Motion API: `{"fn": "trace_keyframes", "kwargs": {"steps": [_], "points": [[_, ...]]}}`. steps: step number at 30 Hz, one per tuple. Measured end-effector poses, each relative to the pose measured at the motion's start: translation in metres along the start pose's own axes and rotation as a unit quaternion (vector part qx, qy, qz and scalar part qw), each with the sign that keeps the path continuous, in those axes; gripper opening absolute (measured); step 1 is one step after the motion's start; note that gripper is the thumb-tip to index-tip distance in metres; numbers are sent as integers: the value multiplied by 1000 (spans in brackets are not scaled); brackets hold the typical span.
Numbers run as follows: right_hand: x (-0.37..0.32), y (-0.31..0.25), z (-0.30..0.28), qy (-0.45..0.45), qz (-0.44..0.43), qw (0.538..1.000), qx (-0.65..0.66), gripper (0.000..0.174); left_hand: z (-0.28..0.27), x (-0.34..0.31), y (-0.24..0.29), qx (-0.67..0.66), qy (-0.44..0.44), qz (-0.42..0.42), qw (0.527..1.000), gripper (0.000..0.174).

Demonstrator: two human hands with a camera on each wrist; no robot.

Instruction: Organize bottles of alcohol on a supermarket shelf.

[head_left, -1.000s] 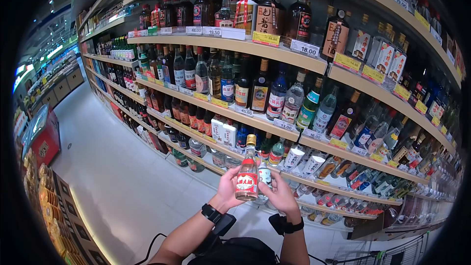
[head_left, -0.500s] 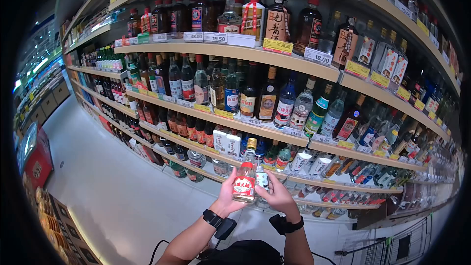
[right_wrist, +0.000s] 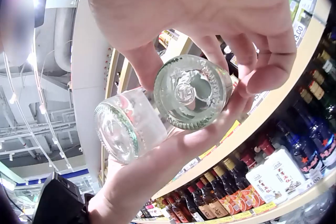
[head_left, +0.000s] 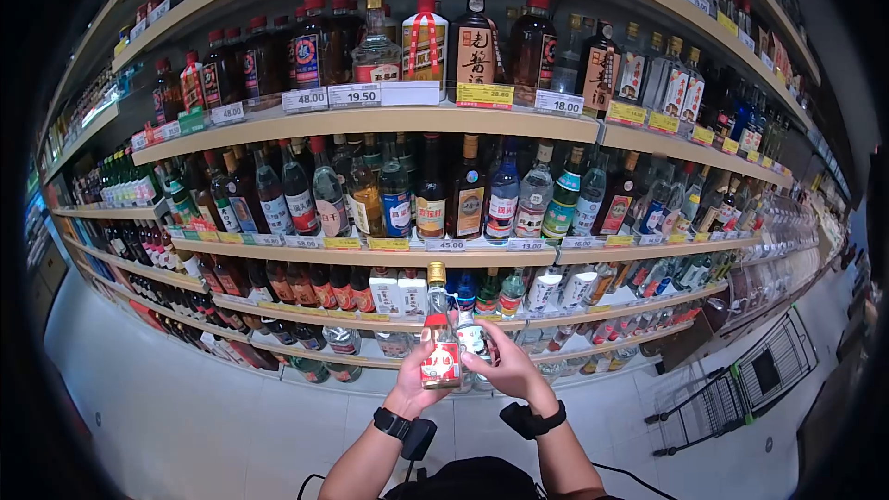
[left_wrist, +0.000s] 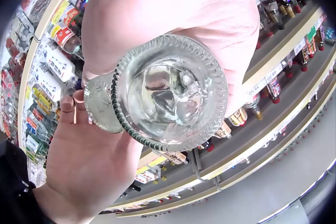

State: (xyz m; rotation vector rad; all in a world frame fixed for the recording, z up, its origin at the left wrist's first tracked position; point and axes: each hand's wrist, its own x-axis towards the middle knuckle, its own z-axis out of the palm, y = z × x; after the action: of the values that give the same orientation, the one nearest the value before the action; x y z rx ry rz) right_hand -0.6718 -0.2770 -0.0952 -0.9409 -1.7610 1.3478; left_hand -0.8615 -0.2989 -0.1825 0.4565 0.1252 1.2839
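Note:
In the head view my left hand grips a clear glass liquor bottle with a gold cap, red neck band and red label. It stands nearly upright in front of me. Close beside it, my right hand holds a smaller clear bottle with a pale label, thumb on its near side. From below, the left wrist view shows the ridged round base of the red-label bottle, partly covering the smaller bottle. Both bases also appear in the right wrist view, with the smaller bottle between right thumb and fingers.
Ahead stands a long shelf unit packed with liquor bottles and price tags. White boxes stand on a lower shelf, just behind the held bottles. A shopping cart is at the right on the tiled floor.
The head view has turned to the right, facing the shelves more squarely, and more of the shopping cart has come into sight. Both hands keep hold of their bottles.

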Motion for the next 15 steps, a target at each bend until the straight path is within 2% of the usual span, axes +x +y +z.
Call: {"fn": "trace_keyframes", "kwargs": {"steps": [1,3,5,6,9,12,15], "points": [[0,9,1,21,-4,998,-62,77,-4,3,3,-5,-5,-11,1000,72],[0,21,-2,60,-9,980,-187,78,1,8,2,-29,11,-39,999,63],[-9,12,-5,66,41,981,-175,79,7,11,-3,-63,-1,-57,996,59],[-12,7,-7,68,65,981,-169,79,14,14,-4,-45,13,-63,997,62],[-18,29,-19,92,-45,963,-248,82,23,20,-14,-25,58,-86,994,69],[-24,35,-32,105,-57,966,-230,84,30,28,-25,-66,26,-102,992,70],[-28,27,-53,87,-29,979,-183,84,35,43,-41,-57,19,-88,994,73]]}}
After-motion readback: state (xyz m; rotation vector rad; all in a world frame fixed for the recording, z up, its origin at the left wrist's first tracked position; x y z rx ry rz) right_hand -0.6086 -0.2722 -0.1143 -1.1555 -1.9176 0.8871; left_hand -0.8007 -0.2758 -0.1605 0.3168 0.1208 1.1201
